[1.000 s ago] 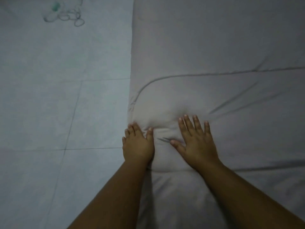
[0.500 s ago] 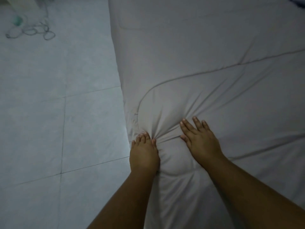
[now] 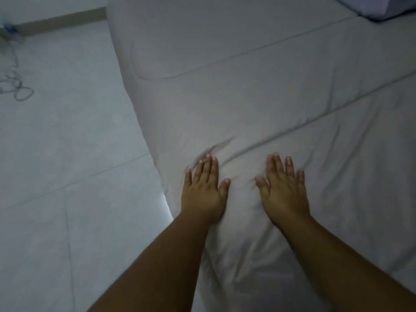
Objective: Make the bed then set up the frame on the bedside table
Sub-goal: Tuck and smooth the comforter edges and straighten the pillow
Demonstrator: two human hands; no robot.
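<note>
- Across the middle and right of the view: pale duvet (image 3: 258, 104), spread flat, stitched seams running slantwise, small creases bunched near its left edge.
- Left of the duvet: pale tiled floor (image 3: 67, 165), meeting the duvet's hanging side.
- On the duvet, close to its left edge: left hand (image 3: 202, 190), palm down, fingers straight and together, thumb out, pressing flat, gripping nothing.
- On the duvet, further in from that edge and apart from the other hand: right hand (image 3: 283, 192), palm down, fingers straight and slightly spread, pressing flat, gripping nothing.
- At the duvet's far right corner: edge of a bluish pillow (image 3: 382, 7).
- Well apart from the duvet, at the far left on the floor: loose loop of grey cable (image 3: 22, 93).
</note>
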